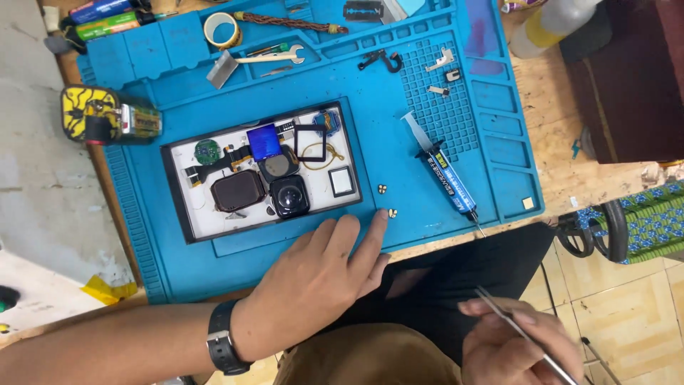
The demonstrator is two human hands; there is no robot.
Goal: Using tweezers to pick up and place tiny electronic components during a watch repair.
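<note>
My left hand (pixel 313 285) lies flat on the blue work mat (pixel 399 150), fingers apart, its fingertip touching a tiny gold part (pixel 392 212). A second tiny gold part (pixel 382 188) lies just above it. My right hand (pixel 520 342) rests over my lap, off the bench, gripping thin metal tweezers (pixel 524 334). Beside my left hand sits a white tray (pixel 196 217) with a black rim, holding smartwatch parts: a dark watch case (pixel 238 191), a black watch back (pixel 289 197), a blue screen piece (pixel 264 141) and a small square frame (pixel 340 181).
A blue syringe (pixel 445 175) lies on the mat's right side. Tape roll (pixel 221 30), a scraper (pixel 223 68), small metal pieces (pixel 442 60) and a razor blade (pixel 363 9) lie at the back. A yellow-black device (pixel 89 114) sits left. A white bottle (pixel 545 25) stands far right.
</note>
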